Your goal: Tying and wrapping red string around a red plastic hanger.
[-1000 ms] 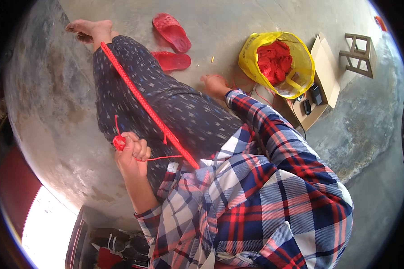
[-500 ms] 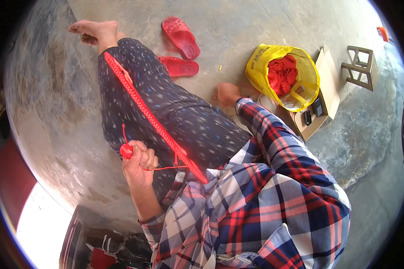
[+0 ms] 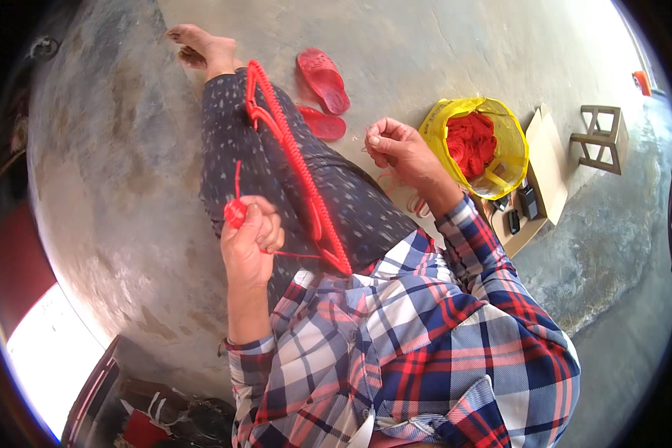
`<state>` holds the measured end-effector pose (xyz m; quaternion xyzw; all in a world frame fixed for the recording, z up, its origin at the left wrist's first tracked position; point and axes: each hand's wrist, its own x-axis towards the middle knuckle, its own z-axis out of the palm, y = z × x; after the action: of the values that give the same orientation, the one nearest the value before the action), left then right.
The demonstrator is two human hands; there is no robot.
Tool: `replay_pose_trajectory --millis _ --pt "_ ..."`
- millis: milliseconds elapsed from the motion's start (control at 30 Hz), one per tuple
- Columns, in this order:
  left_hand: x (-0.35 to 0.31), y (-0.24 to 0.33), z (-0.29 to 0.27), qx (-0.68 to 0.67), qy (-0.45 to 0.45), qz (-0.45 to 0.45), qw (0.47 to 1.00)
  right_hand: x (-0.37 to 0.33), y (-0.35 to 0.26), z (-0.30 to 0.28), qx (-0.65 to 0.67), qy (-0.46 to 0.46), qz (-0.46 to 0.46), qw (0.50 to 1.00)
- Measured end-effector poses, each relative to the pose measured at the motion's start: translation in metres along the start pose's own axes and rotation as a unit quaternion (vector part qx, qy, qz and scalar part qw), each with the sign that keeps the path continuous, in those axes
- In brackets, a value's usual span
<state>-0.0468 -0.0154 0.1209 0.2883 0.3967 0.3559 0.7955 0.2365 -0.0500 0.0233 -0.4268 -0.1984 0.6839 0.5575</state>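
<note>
My left hand (image 3: 252, 235) is closed around a small red bundle of cord (image 3: 235, 214), with a short end sticking up from it. A taut red strand (image 3: 297, 255) runs from this hand to the lower end of a long, narrow red braided-looking strip (image 3: 295, 160). That strip lies slantwise over my lap, with loops hanging along its side. My right hand (image 3: 402, 149) is raised beside the yellow bag, thumb and fingers pinched together. Something thin and pale seems to show at its fingertips, too small to name.
A yellow bag (image 3: 521, 153) holds red bundles (image 3: 470, 145). Beside it an open cardboard box (image 3: 549, 168) contains black devices (image 3: 528, 200). Red slippers (image 3: 323, 81) lie past my legs, and a small wooden stool (image 3: 602, 140) stands at the far right.
My right hand has lifted from the floor beside the bag, its fingers now pinched. My left hand keeps the red bundle. The strip on my lap has turned steeper, its loops more visible.
</note>
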Motion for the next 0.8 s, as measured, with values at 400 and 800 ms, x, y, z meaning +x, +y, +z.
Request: replay_pose_trajectory --millis 400,800 --pt "0.026 -0.014 0.048 0.149 -0.057 0.064 0.985 -0.035 -0.053 0.099 -0.069 -0.108 -0.036 0.991" --pt "0.022 -0.001 0.018 0.053 -0.013 0.027 0.998 -0.026 -0.020 0.087 -0.312 -0.193 -0.069 0.928"
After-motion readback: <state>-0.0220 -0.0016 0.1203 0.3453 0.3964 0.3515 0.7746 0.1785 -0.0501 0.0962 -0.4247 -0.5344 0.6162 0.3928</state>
